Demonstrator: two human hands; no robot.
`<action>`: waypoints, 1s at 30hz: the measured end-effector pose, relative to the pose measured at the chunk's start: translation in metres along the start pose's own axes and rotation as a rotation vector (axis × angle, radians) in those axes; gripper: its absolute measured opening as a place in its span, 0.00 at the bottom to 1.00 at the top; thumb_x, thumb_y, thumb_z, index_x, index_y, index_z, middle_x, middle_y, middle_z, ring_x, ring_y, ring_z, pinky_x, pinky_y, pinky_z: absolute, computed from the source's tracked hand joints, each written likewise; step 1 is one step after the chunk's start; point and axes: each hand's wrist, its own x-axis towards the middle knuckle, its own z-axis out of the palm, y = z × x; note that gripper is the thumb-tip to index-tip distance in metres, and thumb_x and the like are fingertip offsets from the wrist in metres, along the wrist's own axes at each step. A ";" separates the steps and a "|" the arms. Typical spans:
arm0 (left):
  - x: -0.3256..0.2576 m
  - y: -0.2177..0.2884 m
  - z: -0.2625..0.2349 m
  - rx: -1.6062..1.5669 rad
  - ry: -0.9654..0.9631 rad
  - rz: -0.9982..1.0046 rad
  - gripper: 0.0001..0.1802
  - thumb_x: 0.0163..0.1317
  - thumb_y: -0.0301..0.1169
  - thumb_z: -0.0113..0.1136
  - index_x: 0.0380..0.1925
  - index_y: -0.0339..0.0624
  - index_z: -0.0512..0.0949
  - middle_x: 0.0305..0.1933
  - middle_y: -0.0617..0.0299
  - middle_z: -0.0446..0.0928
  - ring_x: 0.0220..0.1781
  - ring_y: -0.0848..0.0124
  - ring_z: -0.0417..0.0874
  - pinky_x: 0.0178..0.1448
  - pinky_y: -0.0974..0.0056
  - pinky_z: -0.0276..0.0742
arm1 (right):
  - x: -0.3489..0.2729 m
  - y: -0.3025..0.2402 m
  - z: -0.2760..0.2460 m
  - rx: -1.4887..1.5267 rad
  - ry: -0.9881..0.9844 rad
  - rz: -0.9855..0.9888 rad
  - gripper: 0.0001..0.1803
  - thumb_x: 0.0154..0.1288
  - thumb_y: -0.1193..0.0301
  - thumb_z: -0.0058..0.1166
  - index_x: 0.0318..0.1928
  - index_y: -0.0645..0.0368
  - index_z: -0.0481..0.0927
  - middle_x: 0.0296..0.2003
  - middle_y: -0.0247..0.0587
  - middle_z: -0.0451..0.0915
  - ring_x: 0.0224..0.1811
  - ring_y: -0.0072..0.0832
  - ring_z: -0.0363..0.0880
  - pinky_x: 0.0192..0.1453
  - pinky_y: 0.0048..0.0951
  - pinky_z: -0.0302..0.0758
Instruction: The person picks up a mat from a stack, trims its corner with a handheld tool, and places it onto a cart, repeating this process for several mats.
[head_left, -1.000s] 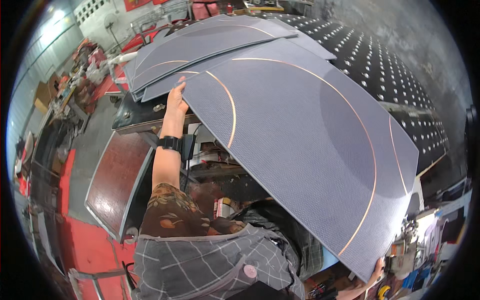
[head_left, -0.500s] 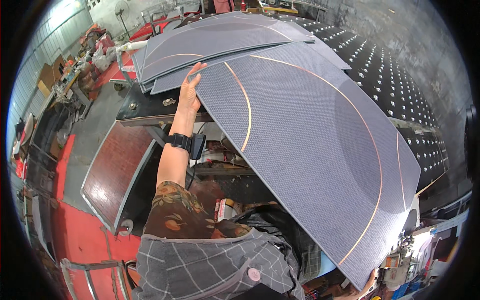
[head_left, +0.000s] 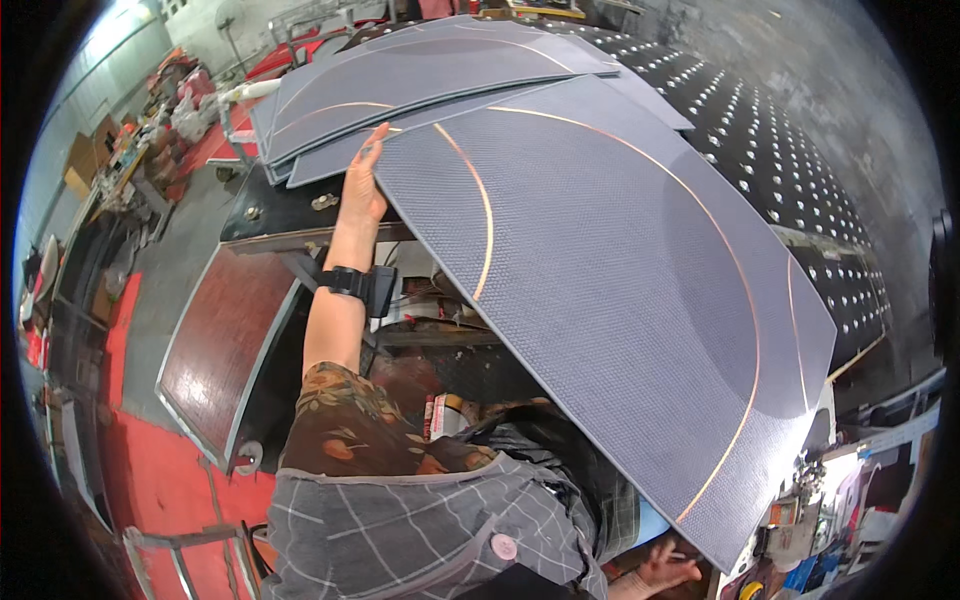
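Note:
A large grey woven-textured panel [head_left: 600, 260] with thin gold curved lines lies slanting across the middle, its near corner jutting toward my lower right. At its left corner, my left hand [head_left: 364, 185] grips the edge, fingers pointing up and away. The fingers' undersides are partly hidden. My right hand [head_left: 668, 570] is off the panel, just left of its near corner, with the fingers apart and a little blurred. Beneath and beyond the panel lie several similar grey panels [head_left: 400, 72], stacked unevenly.
A black table [head_left: 790, 165] studded with rows of small metal balls carries the panels. A reddish-brown framed board [head_left: 225, 345] leans at the left, over red floor covering [head_left: 160, 470]. Tools and small parts [head_left: 800, 520] crowd the lower right.
My right hand has come off the panel's near corner and moved left. My left hand and the panel appear slightly further left in the view.

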 end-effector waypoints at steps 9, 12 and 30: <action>-0.018 0.022 0.030 0.557 0.247 0.267 0.18 0.66 0.35 0.48 0.44 0.29 0.74 0.46 0.52 0.77 0.45 0.63 0.78 0.55 0.58 0.71 | 0.066 0.030 0.104 -1.301 0.171 -1.265 0.10 0.59 0.79 0.54 0.39 0.70 0.70 0.27 0.45 0.74 0.26 0.31 0.74 0.25 0.26 0.70; -0.081 0.057 0.062 1.407 0.452 0.827 0.18 0.68 0.33 0.40 0.38 0.26 0.74 0.38 0.47 0.77 0.38 0.58 0.75 0.46 0.58 0.70 | 0.086 -0.025 0.115 -1.633 0.038 -1.515 0.15 0.58 0.81 0.53 0.46 0.72 0.69 0.41 0.57 0.74 0.29 0.39 0.76 0.30 0.33 0.73; -0.349 -0.212 0.335 -0.065 -1.235 -0.318 0.19 0.70 0.28 0.37 0.57 0.30 0.63 0.60 0.50 0.68 0.63 0.63 0.67 0.65 0.61 0.62 | 0.152 -0.017 0.097 -0.684 0.483 -0.469 0.21 0.67 0.65 0.47 0.17 0.59 0.67 0.15 0.28 0.67 0.15 0.13 0.60 0.19 0.18 0.54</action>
